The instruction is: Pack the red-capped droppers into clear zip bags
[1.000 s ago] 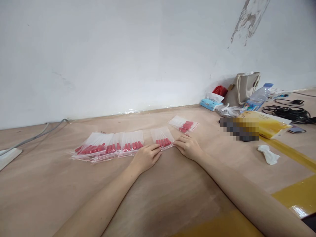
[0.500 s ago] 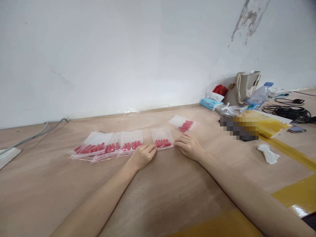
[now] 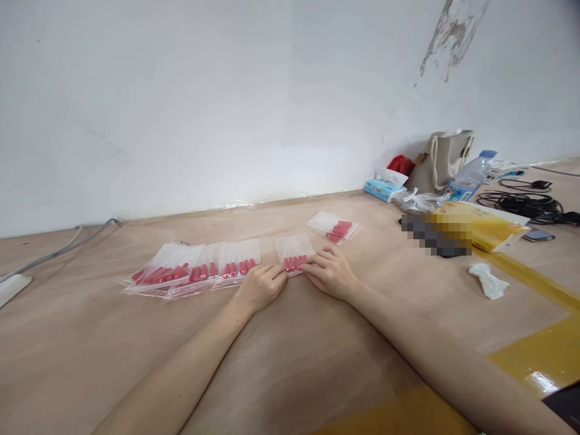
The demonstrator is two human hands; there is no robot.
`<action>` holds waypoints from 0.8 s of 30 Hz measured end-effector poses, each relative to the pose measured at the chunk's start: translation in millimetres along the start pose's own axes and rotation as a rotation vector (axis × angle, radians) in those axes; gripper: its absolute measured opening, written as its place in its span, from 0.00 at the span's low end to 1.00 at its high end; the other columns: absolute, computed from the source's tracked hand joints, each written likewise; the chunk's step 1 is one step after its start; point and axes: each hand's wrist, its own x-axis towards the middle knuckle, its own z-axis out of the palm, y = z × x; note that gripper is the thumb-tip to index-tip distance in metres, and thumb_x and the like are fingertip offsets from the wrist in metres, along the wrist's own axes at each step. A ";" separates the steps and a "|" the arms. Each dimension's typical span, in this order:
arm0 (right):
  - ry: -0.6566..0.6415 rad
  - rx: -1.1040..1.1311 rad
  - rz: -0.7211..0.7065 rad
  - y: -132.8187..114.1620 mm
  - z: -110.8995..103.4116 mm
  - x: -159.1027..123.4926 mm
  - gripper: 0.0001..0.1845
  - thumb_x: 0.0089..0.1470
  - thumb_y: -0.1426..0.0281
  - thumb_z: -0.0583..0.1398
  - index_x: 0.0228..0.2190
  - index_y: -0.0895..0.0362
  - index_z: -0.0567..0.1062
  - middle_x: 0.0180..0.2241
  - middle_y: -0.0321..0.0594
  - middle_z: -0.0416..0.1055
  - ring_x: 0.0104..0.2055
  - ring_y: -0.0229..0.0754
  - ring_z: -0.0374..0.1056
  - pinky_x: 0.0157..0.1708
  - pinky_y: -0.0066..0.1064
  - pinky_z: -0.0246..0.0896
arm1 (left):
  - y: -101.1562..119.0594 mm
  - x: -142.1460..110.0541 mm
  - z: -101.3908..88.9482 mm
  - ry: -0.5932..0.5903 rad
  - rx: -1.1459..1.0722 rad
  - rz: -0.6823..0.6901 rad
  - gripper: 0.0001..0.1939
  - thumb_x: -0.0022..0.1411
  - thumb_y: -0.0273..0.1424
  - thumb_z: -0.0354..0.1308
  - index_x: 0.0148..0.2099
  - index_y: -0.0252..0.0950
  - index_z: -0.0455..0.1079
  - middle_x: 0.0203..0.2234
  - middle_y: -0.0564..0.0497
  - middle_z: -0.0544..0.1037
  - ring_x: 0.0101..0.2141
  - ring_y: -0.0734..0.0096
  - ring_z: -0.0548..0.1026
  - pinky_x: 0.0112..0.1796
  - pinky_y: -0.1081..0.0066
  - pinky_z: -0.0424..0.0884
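Observation:
A small clear zip bag [image 3: 294, 246] lies flat in front of me, its zip edge toward me. Inside are several pieces with thick red ends and thin pale stems. The fingers of my left hand [image 3: 263, 285] are closed on the bag's near left corner. My right hand [image 3: 330, 273] has its fingertips closed on the zip edge at the right, covering part of the red ends. To the left, similar filled bags [image 3: 194, 266] overlap in a row. Another filled bag [image 3: 335, 226] rests askew beyond my right hand.
Brown covering with yellow tape [image 3: 539, 356] lies over the work surface. At right are a crumpled tissue [image 3: 489, 281], a yellow pack [image 3: 487, 226], a phone [image 3: 539, 234], black cables [image 3: 521, 202], a bottle [image 3: 471, 175], a tote bag [image 3: 441, 160] and a tissue pack [image 3: 385, 187]. A grey cable [image 3: 63, 251] runs at left.
My right hand has slid left along the zip edge from the bag's right corner, now over some red ends. My left hand stays at the left corner.

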 end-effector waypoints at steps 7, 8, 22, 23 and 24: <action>-0.005 -0.046 -0.119 -14.0 10.8 10.5 0.11 0.55 0.76 0.52 0.23 0.57 0.71 0.22 0.34 0.67 0.29 0.35 0.57 0.36 0.31 0.48 | 6.5 3.4 -1.0 0.042 -0.025 0.018 0.11 0.62 0.23 0.49 0.28 0.33 0.68 0.23 0.51 0.75 0.23 0.72 0.72 0.23 0.73 0.66; -0.007 -0.049 -0.140 -13.3 10.4 10.4 0.12 0.55 0.76 0.52 0.23 0.57 0.70 0.21 0.34 0.66 0.28 0.35 0.56 0.37 0.31 0.48 | 6.9 3.7 -1.5 0.047 -0.026 0.020 0.11 0.62 0.23 0.49 0.28 0.33 0.68 0.24 0.51 0.75 0.23 0.73 0.72 0.23 0.73 0.66; 0.029 -0.049 -0.107 -6.4 3.4 5.4 0.08 0.55 0.75 0.54 0.27 0.56 0.72 0.23 0.35 0.69 0.29 0.35 0.58 0.35 0.31 0.48 | 4.0 0.5 -4.4 0.120 -0.091 -0.009 0.05 0.60 0.23 0.52 0.35 0.33 0.69 0.31 0.50 0.77 0.31 0.71 0.75 0.32 0.72 0.72; 0.031 -0.054 -0.112 -5.4 3.0 4.7 0.08 0.54 0.75 0.54 0.27 0.56 0.72 0.23 0.35 0.69 0.29 0.35 0.58 0.36 0.31 0.48 | 3.6 0.5 -4.4 0.124 -0.095 -0.007 0.05 0.60 0.23 0.52 0.35 0.33 0.69 0.31 0.50 0.77 0.32 0.71 0.75 0.33 0.72 0.72; 0.031 -0.057 -0.116 -4.8 3.0 4.3 0.08 0.54 0.75 0.54 0.27 0.56 0.72 0.23 0.35 0.69 0.29 0.35 0.58 0.36 0.31 0.49 | 3.2 0.7 -4.3 0.127 -0.097 -0.005 0.05 0.60 0.23 0.52 0.36 0.33 0.69 0.31 0.50 0.77 0.32 0.70 0.75 0.33 0.72 0.72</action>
